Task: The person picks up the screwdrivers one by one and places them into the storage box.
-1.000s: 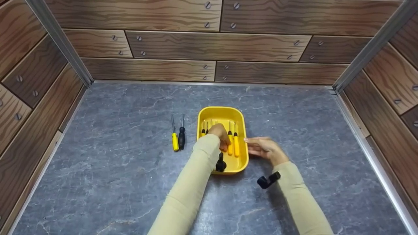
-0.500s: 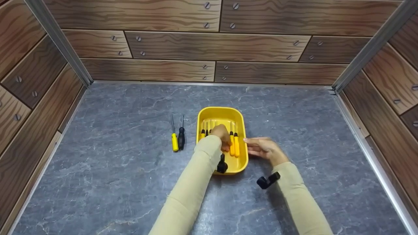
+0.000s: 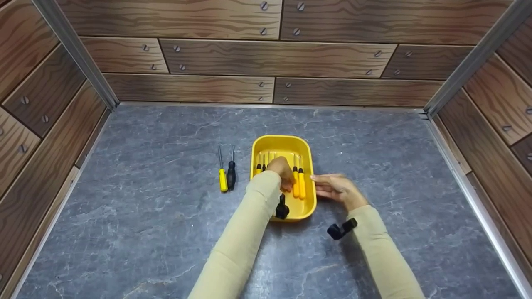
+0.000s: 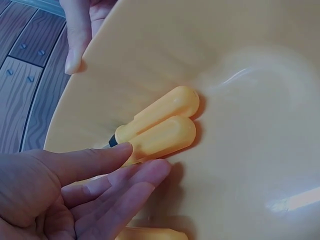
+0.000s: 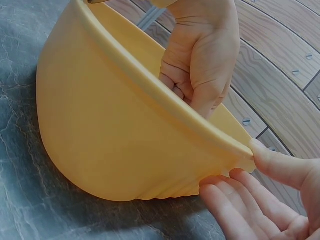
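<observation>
A yellow tray holds several screwdrivers. My left hand reaches down inside it; in the left wrist view, the thumb and fingers pinch the orange handle of one screwdriver. A second orange screwdriver lies right alongside, their handles touching. More screwdrivers with dark collars lie along the tray's left side, partly hidden by my left hand and sleeve. My right hand rests against the tray's right side, thumb tip on the rim and fingers fairly straight near the outer wall.
Left of the tray, a yellow-handled screwdriver and a black-handled screwdriver lie side by side on the grey marbled surface. Wood-patterned walls with metal corner posts surround it on three sides.
The screwdriver by my left hand has shifted slightly right, its handle now against the other orange one. My right hand and the tray have stayed put.
</observation>
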The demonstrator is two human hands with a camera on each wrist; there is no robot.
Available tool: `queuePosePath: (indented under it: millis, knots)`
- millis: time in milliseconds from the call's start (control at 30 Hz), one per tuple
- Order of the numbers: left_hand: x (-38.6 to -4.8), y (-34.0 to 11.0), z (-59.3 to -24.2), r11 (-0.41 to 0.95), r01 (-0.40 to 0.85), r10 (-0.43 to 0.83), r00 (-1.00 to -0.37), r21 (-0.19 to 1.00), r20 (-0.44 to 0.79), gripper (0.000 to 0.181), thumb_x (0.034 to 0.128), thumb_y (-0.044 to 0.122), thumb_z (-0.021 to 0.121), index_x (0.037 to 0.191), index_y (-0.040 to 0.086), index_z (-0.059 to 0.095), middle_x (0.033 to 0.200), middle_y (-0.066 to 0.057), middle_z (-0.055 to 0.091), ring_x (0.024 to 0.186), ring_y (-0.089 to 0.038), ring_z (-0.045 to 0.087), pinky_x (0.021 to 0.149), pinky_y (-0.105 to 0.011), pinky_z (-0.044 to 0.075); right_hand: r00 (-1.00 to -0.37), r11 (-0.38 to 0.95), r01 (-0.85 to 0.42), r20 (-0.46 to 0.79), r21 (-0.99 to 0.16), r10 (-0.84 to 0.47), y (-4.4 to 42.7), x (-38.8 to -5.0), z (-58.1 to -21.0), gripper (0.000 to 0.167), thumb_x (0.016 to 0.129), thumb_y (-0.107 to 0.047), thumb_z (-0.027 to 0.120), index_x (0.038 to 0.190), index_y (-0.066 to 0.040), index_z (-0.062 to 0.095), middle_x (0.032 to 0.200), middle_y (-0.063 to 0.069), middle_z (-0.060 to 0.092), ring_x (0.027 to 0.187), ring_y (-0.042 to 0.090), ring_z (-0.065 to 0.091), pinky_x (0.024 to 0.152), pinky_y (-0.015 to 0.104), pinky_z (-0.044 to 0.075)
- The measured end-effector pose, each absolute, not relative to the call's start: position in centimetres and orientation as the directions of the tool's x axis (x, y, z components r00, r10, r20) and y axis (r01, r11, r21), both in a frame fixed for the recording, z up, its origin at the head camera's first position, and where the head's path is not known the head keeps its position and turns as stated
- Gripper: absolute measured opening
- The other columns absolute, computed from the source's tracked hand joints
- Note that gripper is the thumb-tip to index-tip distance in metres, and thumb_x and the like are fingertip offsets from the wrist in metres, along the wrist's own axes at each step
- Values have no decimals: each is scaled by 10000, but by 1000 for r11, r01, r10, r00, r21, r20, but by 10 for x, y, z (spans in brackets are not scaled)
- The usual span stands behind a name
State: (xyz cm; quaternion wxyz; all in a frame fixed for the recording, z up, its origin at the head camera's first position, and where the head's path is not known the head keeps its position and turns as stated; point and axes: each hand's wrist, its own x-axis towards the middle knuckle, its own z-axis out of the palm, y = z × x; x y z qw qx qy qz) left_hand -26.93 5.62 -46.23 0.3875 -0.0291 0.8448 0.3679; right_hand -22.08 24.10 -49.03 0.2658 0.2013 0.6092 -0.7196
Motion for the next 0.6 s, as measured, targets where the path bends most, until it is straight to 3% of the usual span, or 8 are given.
queuePosePath:
  millis: [67,133,233,367,467,600]
  knots:
    - [-269,56,-461,724,-344,237,-690,598,-684,260,916,87,627,1068,-121,657,505,-56,593,481,-116,575,865,-281,622,-779,-117,625,-609,-772,-146,241,-221,-490,82,809,-111,773,751,-139,723,752,20,762,722,146,737,735,266,650]
    - [-269,55,-459,729,-337,241,-689,596,-684,231,916,85,624,1030,-112,662,488,-43,576,478,-109,574,818,-251,632,-779,-117,626,-610,-771,-144,242,-221,-490,84,808,-110,773,749,-140,722,756,22,763,724,147,737,738,270,650]
    - [-269,54,-458,725,-341,222,-707,599,-671,146,900,78,642,862,-63,651,462,-40,569,445,-107,570,673,-205,631,-777,-116,629,-615,-769,-137,242,-221,-490,84,806,-107,772,749,-142,722,767,28,765,733,149,738,755,280,649]
    - [-269,54,-458,724,-343,204,-723,598,-661,209,888,72,651,707,-13,592,420,-30,552,404,-99,554,650,-198,629,-773,-113,634,-621,-765,-134,243,-221,-489,73,805,-107,773,760,-137,724,783,34,767,746,150,739,779,288,647]
    - [-269,54,-459,730,-335,191,-738,596,-647,210,874,74,666,692,-2,592,393,-22,538,382,-90,542,662,-200,633,-772,-114,635,-622,-764,-132,243,-221,-489,68,803,-107,776,764,-134,727,781,34,767,744,150,740,773,285,647]
    - [-270,54,-460,721,-331,178,-761,609,-623,134,861,77,694,803,-31,640,447,-53,597,391,-98,550,564,-190,615,-771,-112,636,-625,-763,-124,242,-221,-490,88,814,-106,767,745,-143,727,755,24,762,725,142,737,736,266,649]
